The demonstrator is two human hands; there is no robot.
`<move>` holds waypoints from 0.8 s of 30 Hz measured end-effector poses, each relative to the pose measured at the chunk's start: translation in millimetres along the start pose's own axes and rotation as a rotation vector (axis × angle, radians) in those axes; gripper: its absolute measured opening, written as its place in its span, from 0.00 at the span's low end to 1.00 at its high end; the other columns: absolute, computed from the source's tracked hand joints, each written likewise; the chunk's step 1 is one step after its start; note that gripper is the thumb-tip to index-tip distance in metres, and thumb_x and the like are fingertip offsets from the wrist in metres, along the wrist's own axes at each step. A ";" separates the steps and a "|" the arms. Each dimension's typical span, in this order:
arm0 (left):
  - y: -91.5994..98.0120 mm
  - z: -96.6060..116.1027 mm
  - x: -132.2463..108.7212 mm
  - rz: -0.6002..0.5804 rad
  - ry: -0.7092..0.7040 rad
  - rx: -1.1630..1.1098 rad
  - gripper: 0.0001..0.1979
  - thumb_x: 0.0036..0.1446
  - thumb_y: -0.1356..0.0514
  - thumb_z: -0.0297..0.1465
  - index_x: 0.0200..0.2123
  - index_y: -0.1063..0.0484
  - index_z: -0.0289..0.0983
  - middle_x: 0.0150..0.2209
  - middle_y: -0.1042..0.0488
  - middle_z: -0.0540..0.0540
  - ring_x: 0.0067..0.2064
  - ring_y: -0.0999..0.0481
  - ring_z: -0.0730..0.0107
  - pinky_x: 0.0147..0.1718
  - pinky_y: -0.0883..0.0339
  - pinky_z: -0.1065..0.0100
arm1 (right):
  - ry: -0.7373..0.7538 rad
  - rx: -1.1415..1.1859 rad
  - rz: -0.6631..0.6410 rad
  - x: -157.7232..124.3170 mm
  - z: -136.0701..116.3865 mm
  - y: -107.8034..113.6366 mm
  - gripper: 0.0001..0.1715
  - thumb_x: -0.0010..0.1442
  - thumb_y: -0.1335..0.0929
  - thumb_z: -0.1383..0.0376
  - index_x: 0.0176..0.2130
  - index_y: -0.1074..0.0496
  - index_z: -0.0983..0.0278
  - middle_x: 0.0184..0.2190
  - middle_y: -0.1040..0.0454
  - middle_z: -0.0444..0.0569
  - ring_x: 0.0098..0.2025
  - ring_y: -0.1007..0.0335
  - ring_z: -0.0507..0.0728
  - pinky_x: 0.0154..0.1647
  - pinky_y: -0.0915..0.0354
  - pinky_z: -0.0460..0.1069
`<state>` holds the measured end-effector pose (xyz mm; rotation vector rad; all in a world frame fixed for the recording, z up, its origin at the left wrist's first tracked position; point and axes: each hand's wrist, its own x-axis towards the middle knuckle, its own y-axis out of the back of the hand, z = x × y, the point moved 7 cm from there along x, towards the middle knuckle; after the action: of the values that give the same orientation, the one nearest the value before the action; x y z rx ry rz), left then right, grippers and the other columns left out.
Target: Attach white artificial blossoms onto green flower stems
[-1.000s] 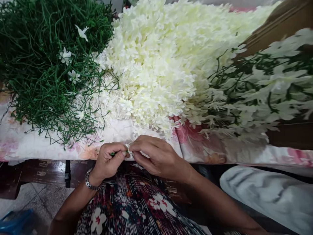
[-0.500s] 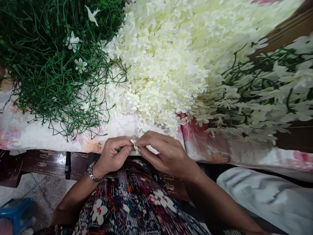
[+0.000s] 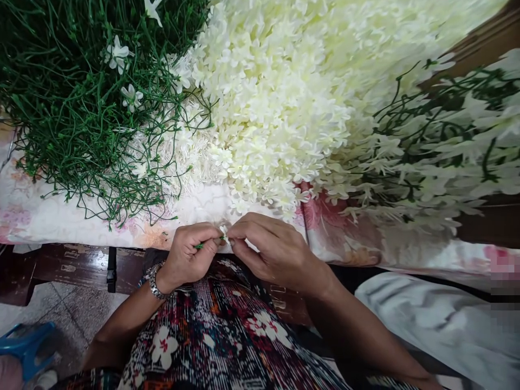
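My left hand (image 3: 187,257), with a metal watch at the wrist, pinches a thin green stem (image 3: 200,246) at the table's near edge. My right hand (image 3: 271,250) meets it fingertip to fingertip, pinched on a small white flower (image 3: 223,234) at the stem's tip. Just beyond both hands lies a big heap of loose cream-white flowers (image 3: 284,97). A tangled pile of bare green stems (image 3: 77,103) lies to the left of that heap, with a few white flowers stuck in it.
Finished stems with white flowers (image 3: 439,146) are piled at the right. A floral cloth (image 3: 52,222) covers the table. A brown cardboard box (image 3: 479,43) stands at the back right. White fabric (image 3: 439,325) lies lower right, a blue stool (image 3: 24,346) on the floor at left.
Both hands stay pinched together on the stem and flower; they sit slightly higher and to the right in the picture as the view has shifted a little.
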<state>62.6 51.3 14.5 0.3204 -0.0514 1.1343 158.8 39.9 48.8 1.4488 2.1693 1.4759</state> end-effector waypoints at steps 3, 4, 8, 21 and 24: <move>-1.2 -1.9 -0.7 -0.002 0.009 0.005 0.10 0.51 0.50 0.22 0.19 0.43 0.34 0.18 0.44 0.53 0.22 0.44 0.80 0.22 0.49 0.75 | 0.011 -0.006 -0.005 1.2 -0.2 -1.7 0.05 0.54 0.40 0.73 0.32 0.37 0.67 0.25 0.34 0.47 0.30 0.39 0.49 0.30 0.38 0.45; -1.6 -2.4 -0.8 -0.006 0.010 0.010 0.10 0.50 0.50 0.22 0.19 0.43 0.34 0.18 0.45 0.53 0.22 0.44 0.80 0.22 0.49 0.75 | 0.012 -0.009 -0.009 1.3 -0.3 -2.3 0.05 0.54 0.40 0.73 0.32 0.37 0.67 0.25 0.34 0.47 0.30 0.39 0.50 0.30 0.38 0.45; -2.2 -3.5 -0.1 -0.009 0.016 0.030 0.11 0.49 0.51 0.20 0.17 0.45 0.34 0.18 0.46 0.54 0.22 0.45 0.80 0.21 0.51 0.75 | 0.019 -0.017 -0.032 -0.1 -0.6 -4.1 0.05 0.54 0.40 0.73 0.31 0.37 0.67 0.25 0.34 0.48 0.30 0.39 0.50 0.30 0.38 0.46; 4.2 -0.1 -4.0 -0.044 0.156 0.107 0.08 0.52 0.52 0.22 0.34 0.36 0.36 0.28 0.35 0.50 0.30 0.36 0.76 0.30 0.41 0.73 | -0.071 0.043 0.040 -19.9 5.8 15.4 0.12 0.51 0.37 0.74 0.38 0.34 0.66 0.31 0.31 0.49 0.34 0.36 0.51 0.33 0.36 0.47; -2.1 2.6 -3.2 -0.136 0.156 0.179 0.09 0.50 0.53 0.21 0.34 0.37 0.37 0.23 0.37 0.53 0.24 0.39 0.78 0.25 0.43 0.75 | -0.099 0.045 0.174 -18.2 3.2 34.2 0.13 0.50 0.36 0.73 0.38 0.34 0.65 0.31 0.31 0.49 0.33 0.36 0.51 0.31 0.36 0.47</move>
<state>63.4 46.9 15.9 0.3875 0.2074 1.0279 191.6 29.8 67.0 1.7254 2.0775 1.3822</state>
